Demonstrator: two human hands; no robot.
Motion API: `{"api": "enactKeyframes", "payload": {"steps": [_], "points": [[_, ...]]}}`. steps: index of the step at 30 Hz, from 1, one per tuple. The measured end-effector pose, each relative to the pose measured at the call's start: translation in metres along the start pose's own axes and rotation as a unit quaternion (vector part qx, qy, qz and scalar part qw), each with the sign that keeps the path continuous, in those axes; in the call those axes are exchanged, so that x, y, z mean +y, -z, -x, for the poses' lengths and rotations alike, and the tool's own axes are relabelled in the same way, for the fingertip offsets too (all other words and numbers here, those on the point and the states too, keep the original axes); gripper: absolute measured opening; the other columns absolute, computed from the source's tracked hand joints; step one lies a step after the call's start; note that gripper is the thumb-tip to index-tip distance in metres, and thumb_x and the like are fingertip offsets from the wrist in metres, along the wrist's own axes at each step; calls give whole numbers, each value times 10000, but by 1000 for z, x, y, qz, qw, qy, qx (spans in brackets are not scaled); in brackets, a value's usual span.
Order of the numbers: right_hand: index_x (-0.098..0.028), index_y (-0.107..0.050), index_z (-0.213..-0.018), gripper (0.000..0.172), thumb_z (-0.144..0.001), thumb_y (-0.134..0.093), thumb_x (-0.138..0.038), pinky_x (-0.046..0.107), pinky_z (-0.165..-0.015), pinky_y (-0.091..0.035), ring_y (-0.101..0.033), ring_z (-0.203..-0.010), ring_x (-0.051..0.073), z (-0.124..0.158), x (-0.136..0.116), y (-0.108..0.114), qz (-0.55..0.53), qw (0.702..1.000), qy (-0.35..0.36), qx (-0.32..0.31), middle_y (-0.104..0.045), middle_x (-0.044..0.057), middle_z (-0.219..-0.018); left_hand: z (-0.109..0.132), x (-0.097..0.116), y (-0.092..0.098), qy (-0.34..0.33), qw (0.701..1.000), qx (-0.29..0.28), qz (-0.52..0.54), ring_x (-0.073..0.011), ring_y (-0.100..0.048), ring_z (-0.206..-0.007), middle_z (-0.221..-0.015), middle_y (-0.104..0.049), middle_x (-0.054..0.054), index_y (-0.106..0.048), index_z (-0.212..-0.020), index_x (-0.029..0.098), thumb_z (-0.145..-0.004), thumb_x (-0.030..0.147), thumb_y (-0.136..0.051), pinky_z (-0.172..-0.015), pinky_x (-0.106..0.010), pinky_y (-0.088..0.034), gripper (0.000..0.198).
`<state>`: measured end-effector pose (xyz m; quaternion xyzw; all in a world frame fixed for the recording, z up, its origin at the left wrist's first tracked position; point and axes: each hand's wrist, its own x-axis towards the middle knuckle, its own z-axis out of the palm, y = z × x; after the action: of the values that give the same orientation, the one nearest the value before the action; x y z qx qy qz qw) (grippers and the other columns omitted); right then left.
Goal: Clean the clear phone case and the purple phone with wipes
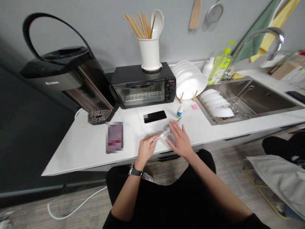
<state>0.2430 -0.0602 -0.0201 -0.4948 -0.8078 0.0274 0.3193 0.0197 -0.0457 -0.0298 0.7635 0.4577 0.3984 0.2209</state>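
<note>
My left hand [145, 149], a watch on its wrist, is closed in a pinch on a thin silvery tool [156, 139] whose tip points at a small clear plastic piece [167, 129] on the white counter [78, 149]. My right hand [179, 140] lies flat with fingers stretched out, pressing on that clear piece. A small white dropper bottle with a blue and yellow label [179, 111] stands just beyond my right hand. A black phone [154, 116] lies face up behind my hands.
A black toaster oven [143, 86] carries a white utensil holder [150, 52] with chopsticks. A black water dispenser [64, 73] stands at the left, a blurred purple object [114, 137] near it. White plates [190, 82] sit in a rack, bowls [218, 105] in the sink [262, 98].
</note>
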Motion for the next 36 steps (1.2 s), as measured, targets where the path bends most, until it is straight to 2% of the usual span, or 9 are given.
{"api": "enactKeyframes", "payload": {"steps": [4,8,10,17,21,26,28,33,36], "points": [[-186,-123,-1697,801,-1044,-494,-466,641,-1267,-261,-203,-1619,330,2,-12,-6,-21,1000,-11,19,-348,139,-1700,-1,-1,-1,2,1000,-3,-1,-191,-764,-782,-1033,-831,-67,-793,-1132,201,-975,185,-558,-752,-281,-594,283],[-128,-108,-1693,850,-1038,-495,-507,594,-1286,-261,-221,-1616,308,7,-60,-26,-57,993,88,-52,-342,153,-1699,0,-10,2,2,999,-3,-54,-159,-640,-535,-642,-740,-39,-732,-714,156,-854,81,-528,-577,-248,-507,258],[-139,-105,-1695,839,-1043,-491,-501,583,-1294,-248,-243,-1610,296,6,-66,-27,-53,990,111,-66,-345,142,-1699,1,-12,3,1,998,-2,-62,-154,-616,-506,-585,-706,-35,-673,-625,164,-837,75,-524,-555,-246,-487,274],[-213,-88,-1703,776,-1063,-464,-438,643,-1264,-271,-258,-1603,329,-4,2,4,15,1000,-20,16,-368,130,-1691,1,-2,-3,-8,1000,-4,12,-209,-785,-965,-1136,-817,-67,-781,-1166,220,-1011,231,-552,-877,-297,-602,277],[-176,-34,-1702,846,-1050,-477,-484,651,-1253,-291,-192,-1619,346,1,-21,-11,-11,1000,4,-3,-296,145,-1719,1,-6,-4,-7,1000,-3,-6,-207,-783,-870,-1055,-827,-70,-786,-1120,193,-974,171,-551,-825,-296,-604,278],[-139,-35,-1697,861,-1052,-469,-508,577,-1290,-267,-216,-1618,299,9,-66,-28,-39,991,108,-73,-289,137,-1721,2,-12,2,-1,999,-1,-51,-176,-663,-544,-627,-732,-39,-709,-691,174,-849,68,-523,-592,-263,-531,266],[-161,-51,-1700,827,-1057,-466,-475,583,-1292,-253,-254,-1607,295,9,-54,-21,-25,992,102,-67,-323,134,-1709,2,-8,2,-2,999,-3,-45,-179,-696,-600,-692,-764,-42,-730,-750,176,-874,78,-524,-630,-260,-549,260],[-207,-71,-1702,791,-1059,-468,-440,638,-1266,-259,-250,-1605,326,3,2,5,18,1000,-13,6,-335,139,-1704,-1,3,0,-19,1000,-7,9,-209,-785,-970,-1101,-823,-62,-782,-1103,219,-1008,217,-545,-873,-292,-601,256],[-173,-30,-1700,842,-1051,-476,-470,650,-1255,-275,-197,-1619,337,3,-7,0,9,1000,-12,2,-267,159,-1726,-1,2,-2,-18,1000,-3,8,-206,-786,-947,-1101,-822,-71,-780,-1118,209,-1004,219,-562,-867,-289,-597,247]]}}
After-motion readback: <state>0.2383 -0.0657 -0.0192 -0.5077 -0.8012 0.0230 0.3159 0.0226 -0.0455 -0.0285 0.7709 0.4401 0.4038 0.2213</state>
